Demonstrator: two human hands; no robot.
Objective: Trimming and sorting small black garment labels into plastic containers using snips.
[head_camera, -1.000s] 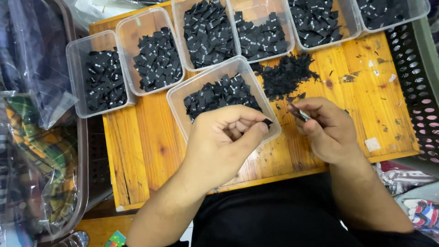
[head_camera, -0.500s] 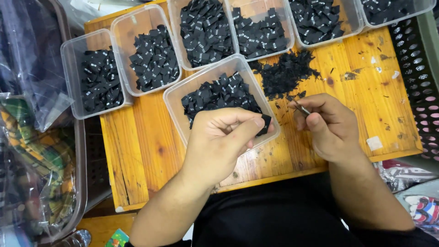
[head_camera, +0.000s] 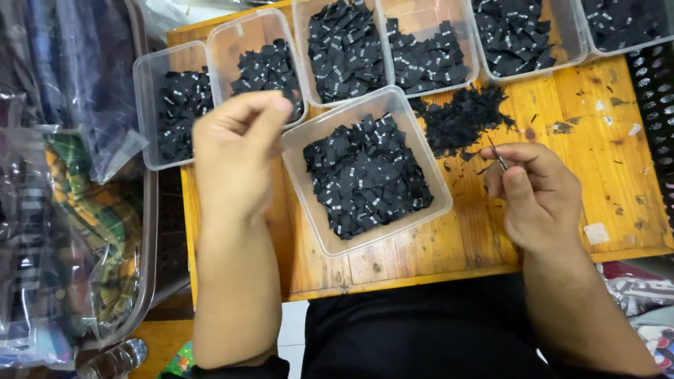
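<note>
A: What has the right hand (head_camera: 537,200) got?

B: A thin metal tool (head_camera: 498,154), probably tweezers. It is pinched between the thumb and the curled fingers (head_camera: 518,184). Only the slim tip shows above the knuckles; the rest is hidden in the grip.

A: Which way does it point?

B: Its long axis runs up and a little left, away from the body, with the tip aimed at the loose pile (head_camera: 465,119) of black scraps on the table (head_camera: 597,105). The tip hangs just short of the pile's edge.

A: And the left hand (head_camera: 235,151)?

B: Raised over the table's left side, fingers curled in with the thumb (head_camera: 270,116) pressed to the fingertips. Something small and dark may sit at the pinch, but I cannot tell for sure.

A: What lies between the hands?

B: A clear, square plastic tub (head_camera: 365,168), thin-walled with rounded corners, holding flat black woven labels (head_camera: 365,175) with small white marks. The left hand is just beside its left wall.

A: Beyond it?

B: A row of like tubs (head_camera: 256,60) along the far edge, all with black labels. The table is orange-stained wood, scuffed and spotted. A clear bag (head_camera: 63,210) of folded cloth lies to the left.
</note>
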